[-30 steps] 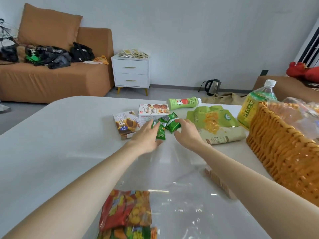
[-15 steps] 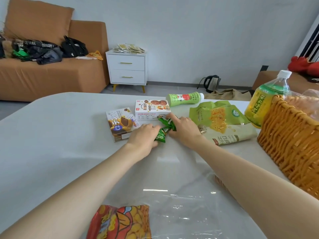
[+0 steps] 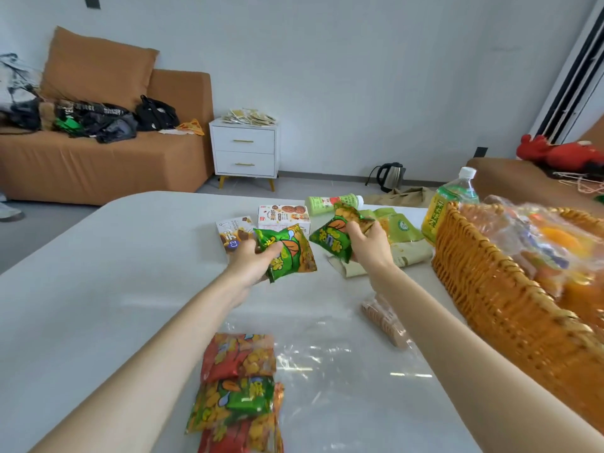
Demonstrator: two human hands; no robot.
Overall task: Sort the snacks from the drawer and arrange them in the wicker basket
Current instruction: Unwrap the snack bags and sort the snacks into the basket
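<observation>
Left hand [image 3: 251, 263]: grip clamped on the first green foil snack packet [image 3: 289, 253], thumb across its printed front, fingers curled behind. The packet stands tilted, clear of the tabletop [image 3: 98, 273].

Right hand [image 3: 369, 243]: grip clamped on the second green foil snack packet [image 3: 331, 237], fingers wrapped round its right edge. This packet is also off the surface.

Change noted: half a second ago both hands were low and close together, pinching the green packets at the tabletop beside the boxes. They are now raised and drawn apart, one packet in each, with an open gap between the two packets.

Position relative to the grip: the woven orange wicker basket [image 3: 510, 289] stands to the right of the right hand, apart from it. A crinkled clear plastic bag of orange snacks [image 3: 539, 243] lies in it.

Behind the hands lie a brown chocolate-snack box [image 3: 233, 230], a white biscuit box [image 3: 282, 215], a pale green bottle on its side [image 3: 330, 202] and a light green pouch [image 3: 402, 227]. A yellow-green tea bottle [image 3: 447, 207] stands upright just beside the basket's far corner.

Nearer the camera, between the forearms, a clear bag of red and green packets [image 3: 238, 387] lies flat.
</observation>
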